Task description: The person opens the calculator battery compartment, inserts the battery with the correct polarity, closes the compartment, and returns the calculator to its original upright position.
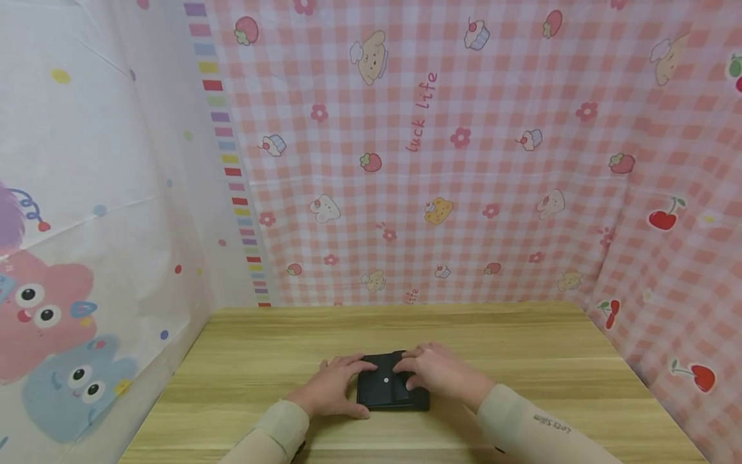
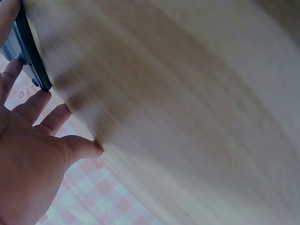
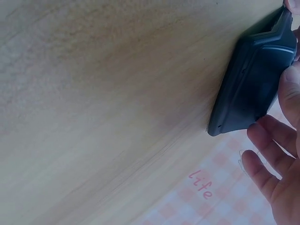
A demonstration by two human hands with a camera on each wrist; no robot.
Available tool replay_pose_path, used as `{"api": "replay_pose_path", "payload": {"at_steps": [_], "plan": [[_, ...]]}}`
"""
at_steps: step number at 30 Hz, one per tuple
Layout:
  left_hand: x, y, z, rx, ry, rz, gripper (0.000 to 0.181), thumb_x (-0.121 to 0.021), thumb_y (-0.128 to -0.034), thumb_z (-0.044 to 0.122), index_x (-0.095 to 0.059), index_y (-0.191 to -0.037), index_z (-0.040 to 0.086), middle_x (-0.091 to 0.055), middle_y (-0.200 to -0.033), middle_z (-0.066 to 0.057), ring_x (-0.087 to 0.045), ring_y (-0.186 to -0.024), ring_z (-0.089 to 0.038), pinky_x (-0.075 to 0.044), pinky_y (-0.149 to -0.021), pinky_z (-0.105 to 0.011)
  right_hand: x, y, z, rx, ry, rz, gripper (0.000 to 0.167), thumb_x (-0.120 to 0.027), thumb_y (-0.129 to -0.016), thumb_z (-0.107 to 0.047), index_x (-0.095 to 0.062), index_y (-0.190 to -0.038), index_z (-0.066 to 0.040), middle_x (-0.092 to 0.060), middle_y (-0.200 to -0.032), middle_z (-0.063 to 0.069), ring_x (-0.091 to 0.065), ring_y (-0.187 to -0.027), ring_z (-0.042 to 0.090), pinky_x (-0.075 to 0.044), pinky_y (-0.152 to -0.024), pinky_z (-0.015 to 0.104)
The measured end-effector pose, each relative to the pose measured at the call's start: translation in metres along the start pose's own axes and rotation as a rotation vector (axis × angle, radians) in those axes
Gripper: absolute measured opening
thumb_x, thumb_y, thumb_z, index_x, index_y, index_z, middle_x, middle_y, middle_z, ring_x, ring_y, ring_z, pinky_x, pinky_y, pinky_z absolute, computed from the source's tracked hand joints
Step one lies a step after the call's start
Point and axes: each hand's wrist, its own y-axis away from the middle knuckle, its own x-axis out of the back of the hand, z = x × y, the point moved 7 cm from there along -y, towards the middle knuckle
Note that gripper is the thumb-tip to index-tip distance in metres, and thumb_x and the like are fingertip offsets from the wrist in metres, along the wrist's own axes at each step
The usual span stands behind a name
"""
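A black wallet [image 1: 379,390] with a small silver snap lies on the wooden table in front of me. My left hand [image 1: 334,386] holds its left side, thumb at the near corner and index finger on the top. In the left wrist view, another fingertip touches a corner of the wallet while the outer fingers rest on the table. From the right, my right hand [image 1: 437,372] grips the wallet's flap [image 1: 400,385] with thumb and fingers. The right wrist view shows the wallet [image 3: 255,86] edge-on, its layers slightly apart at one end. Its inside is hidden.
The wooden table [image 1: 278,335] reaches back to a pink checked cloth [image 1: 417,245]. A white cartoon-printed cloth [image 1: 145,258] hangs on the left, and a cherry-printed cloth [image 1: 666,270] hangs on the right.
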Motion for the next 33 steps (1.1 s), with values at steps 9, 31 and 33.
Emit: {"api": "replay_pose_path", "payload": {"at_steps": [9,31,33], "plan": [[-0.0002,0.0000,-0.0002,0.001,0.009,-0.002,0.083,-0.093,-0.0808,0.048,-0.056,-0.153,0.032,-0.040,-0.171,-0.015,-0.037,-0.157,-0.045,-0.019,-0.120,-0.086,-0.0007,0.0015,-0.0004,0.011,0.041,-0.004,0.039,-0.081,-0.090,-0.035,-0.077,-0.128,-0.027,-0.074,-0.129,0.004,-0.071,-0.120,0.023,-0.058,-0.103,0.049],[0.0009,0.0019,0.0016,0.009,0.016,-0.005,0.083,-0.093,-0.0816,0.046,-0.056,-0.154,0.029,-0.040,-0.171,-0.015,-0.037,-0.157,-0.046,-0.019,-0.119,-0.086,-0.0015,0.0018,-0.0008,0.020,0.038,-0.013,0.045,-0.080,-0.090,-0.036,-0.076,-0.134,-0.027,-0.073,-0.131,0.006,-0.071,-0.120,0.024,-0.060,-0.099,0.048],[0.0011,0.0018,0.0017,0.009,0.015,-0.003,0.083,-0.093,-0.0815,0.046,-0.056,-0.154,0.029,-0.041,-0.171,-0.016,-0.037,-0.156,-0.047,-0.019,-0.119,-0.086,-0.0012,0.0024,0.0015,0.001,-0.009,-0.016,0.049,-0.081,-0.091,-0.033,-0.074,-0.139,-0.026,-0.073,-0.133,0.007,-0.071,-0.121,0.026,-0.059,-0.101,0.049]]}}
